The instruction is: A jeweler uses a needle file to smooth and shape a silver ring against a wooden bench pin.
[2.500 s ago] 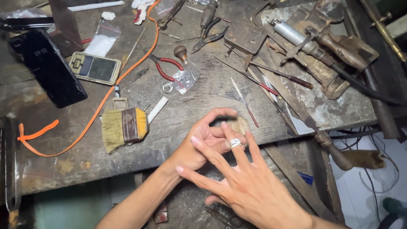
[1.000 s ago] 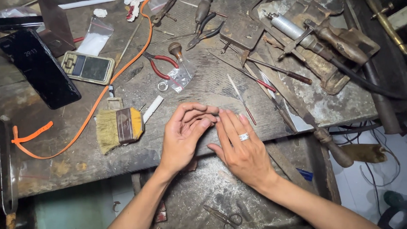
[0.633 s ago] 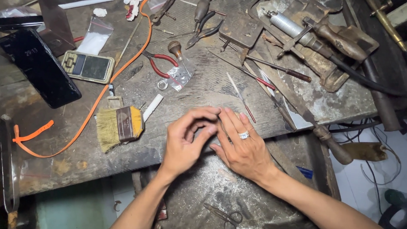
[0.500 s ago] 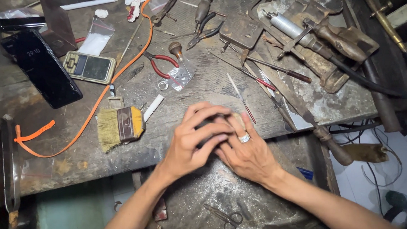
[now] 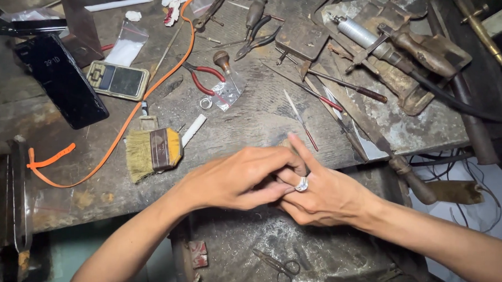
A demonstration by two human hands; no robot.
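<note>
Scissors [image 5: 279, 266] lie on the tray nearest. Above, the left hand [image 5: 235, 177] pinches the silver ring [image 5: 301, 184] on a finger of the right hand [image 5: 322, 195], which lies loosely curled, gripping nothing. Farther on the counter [image 5: 252, 118]: brush [image 5: 152, 151], red pliers [image 5: 200, 77], phone [image 5: 61, 82].

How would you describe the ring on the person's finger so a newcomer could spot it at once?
Start at the worn wooden workbench and drop to its near edge, where the left hand overlaps the right hand. The ring sits on a right-hand finger where the left fingertips touch it. It is a pale, shiny silvery band, unlike the dull tools about.
</note>
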